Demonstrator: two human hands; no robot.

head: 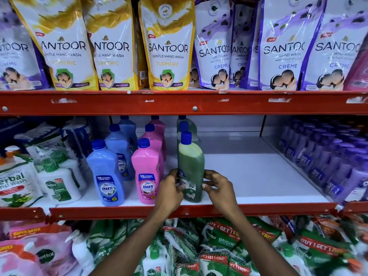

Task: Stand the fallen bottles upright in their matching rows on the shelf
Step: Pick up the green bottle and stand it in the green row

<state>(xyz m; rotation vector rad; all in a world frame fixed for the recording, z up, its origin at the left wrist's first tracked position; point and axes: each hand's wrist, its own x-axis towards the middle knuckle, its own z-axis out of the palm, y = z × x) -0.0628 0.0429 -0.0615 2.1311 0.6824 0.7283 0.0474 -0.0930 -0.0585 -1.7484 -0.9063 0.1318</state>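
A green bottle (190, 160) with a blue cap stands upright at the front of the middle shelf (258, 176), heading a row of green bottles (186, 126). My left hand (171, 193) grips its lower left side and my right hand (218, 188) grips its lower right side, fingers across the label. To its left stand a row of pink bottles (148, 170) and a row of blue bottles (106, 174), all upright with blue caps. No bottle lies on its side in view.
White shelf surface lies to the right of the green row. Purple bottles (326, 160) fill the far right, hand-wash packs (49, 182) the left. Santoor pouches (167, 46) stand on the shelf above behind a red rail (179, 103). Netted Dettol packs (219, 246) lie below.
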